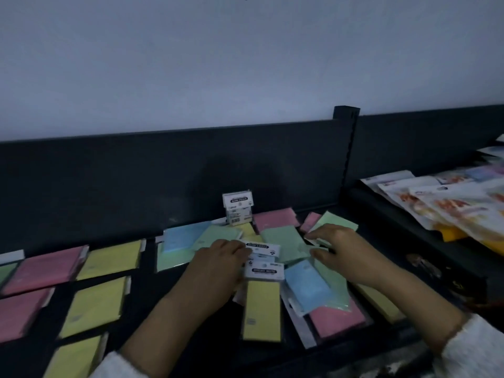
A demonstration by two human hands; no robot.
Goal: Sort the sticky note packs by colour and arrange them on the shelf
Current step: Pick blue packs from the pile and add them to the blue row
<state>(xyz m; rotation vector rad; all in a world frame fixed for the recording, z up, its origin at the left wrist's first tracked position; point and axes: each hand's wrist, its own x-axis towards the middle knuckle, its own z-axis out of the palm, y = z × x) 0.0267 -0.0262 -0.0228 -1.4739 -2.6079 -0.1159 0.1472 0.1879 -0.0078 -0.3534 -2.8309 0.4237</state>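
A mixed heap of sticky note packs lies mid-shelf: green (283, 238), blue (306, 287), pink (336, 320) and a long yellow pack (262, 309) with a white header. My left hand (218, 264) rests on the heap's left side, its fingers on the white header cards (263, 248). My right hand (336, 246) hovers over the green packs on the right, fingers spread and bent. Laid out on the left are pink packs (45, 266) and yellow packs (110, 257). The black shelf (141, 296) carries them all.
A small stack of white boxed packs (237, 207) stands upright against the dark back panel (163, 173). Glossy printed pouches (447, 203) are piled on the neighbouring shelf section at right, past a black upright post (347, 143).
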